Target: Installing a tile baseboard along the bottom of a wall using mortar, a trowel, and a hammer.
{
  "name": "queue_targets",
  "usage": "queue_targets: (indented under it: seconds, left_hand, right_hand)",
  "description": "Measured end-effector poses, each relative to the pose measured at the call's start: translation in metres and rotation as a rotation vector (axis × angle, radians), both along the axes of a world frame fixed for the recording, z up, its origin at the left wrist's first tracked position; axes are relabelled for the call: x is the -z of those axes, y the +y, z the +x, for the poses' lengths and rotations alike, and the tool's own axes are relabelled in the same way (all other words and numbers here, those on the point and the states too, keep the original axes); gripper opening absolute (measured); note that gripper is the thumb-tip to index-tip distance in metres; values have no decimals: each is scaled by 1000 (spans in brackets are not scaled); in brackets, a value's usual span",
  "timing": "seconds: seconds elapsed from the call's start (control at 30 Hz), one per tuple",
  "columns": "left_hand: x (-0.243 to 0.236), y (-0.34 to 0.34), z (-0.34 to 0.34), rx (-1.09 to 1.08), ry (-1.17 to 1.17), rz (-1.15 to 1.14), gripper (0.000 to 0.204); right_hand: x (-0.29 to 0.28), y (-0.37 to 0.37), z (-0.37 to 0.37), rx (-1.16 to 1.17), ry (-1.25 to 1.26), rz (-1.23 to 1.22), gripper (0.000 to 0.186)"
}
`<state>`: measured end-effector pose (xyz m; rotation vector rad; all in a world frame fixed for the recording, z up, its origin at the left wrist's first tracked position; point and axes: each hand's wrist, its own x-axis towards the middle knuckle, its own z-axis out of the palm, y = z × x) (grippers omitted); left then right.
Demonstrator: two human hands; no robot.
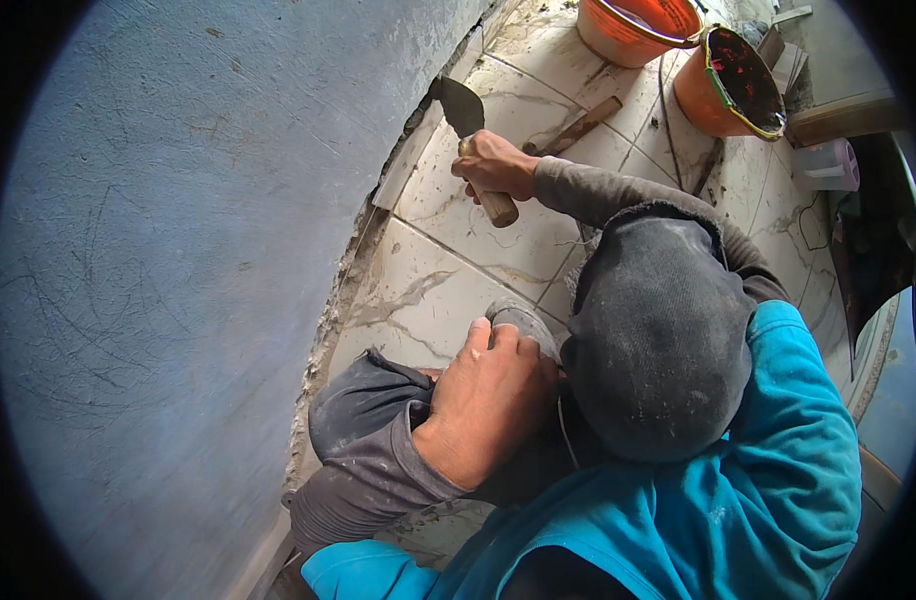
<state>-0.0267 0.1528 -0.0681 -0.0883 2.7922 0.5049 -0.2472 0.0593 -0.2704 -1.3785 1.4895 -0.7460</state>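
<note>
My right hand (496, 165) is closed round the wooden handle of a trowel (461, 106), whose dark blade points toward the wall's foot. Below it, close to my knees, my left hand (493, 400) has its fingers bent over a dusty grey rounded thing (521, 320); its kind is mostly hidden by the hand. Under the trowel spread white marbled floor tiles (448, 250) with grey joints. A narrow pale tile strip (408, 160) stands along the base of the blue wall (178, 230), with a rough dark gap above it.
Two orange buckets (696, 98) stand at the far right. Just beyond my right wrist, a wooden-handled tool (583, 127) lies on the tiles. A small translucent container (824, 165) with a pink rim sits near a wooden beam (848, 117). My dusty dark knee (663, 340) fills the middle.
</note>
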Motion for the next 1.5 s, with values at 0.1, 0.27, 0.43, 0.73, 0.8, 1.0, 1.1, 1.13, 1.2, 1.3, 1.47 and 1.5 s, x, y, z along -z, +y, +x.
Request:
queue_targets:
  seconds: [0.1,0.27,0.43,0.73,0.8,1.0,1.1,1.13,1.2,1.3,1.47,1.5]
  left_hand:
    - [2,1,3,-2,4,11,19]
    - [8,5,6,52,15,-43,20]
    - [8,9,9,40,45,-56,21]
    - [5,15,7,137,-48,-82,23]
    - [16,22,10,134,41,-72,21]
    - [53,42,14,60,-28,-129,17]
    - [47,37,-2,186,11,-66,15]
    - [51,38,-6,184,33,-86,15]
    - [80,35,18,231,88,-172,15]
    - [33,27,-3,178,16,-9,16]
    - [33,31,-2,200,76,-129,16]
    - [42,35,5,212,26,-191,16]
  right_hand:
    - [-4,0,8,-32,103,-53,25]
    - [-28,10,29,245,-151,266,20]
    - [-31,14,44,254,-119,248,26]
    - [-26,34,75,64,-158,272,25]
    - [-20,37,79,28,-123,216,25]
    - [-37,53,75,-44,-436,344,27]
    - [-51,74,43,37,-576,506,24]
    - [-56,82,23,10,-539,492,23]
    - [-73,98,-8,19,-559,486,21]
    - [-71,149,-66,20,-169,-313,22]
    - [-35,264,-211,724,521,-326,22]
    - [-43,278,-238,315,1222,-654,11]
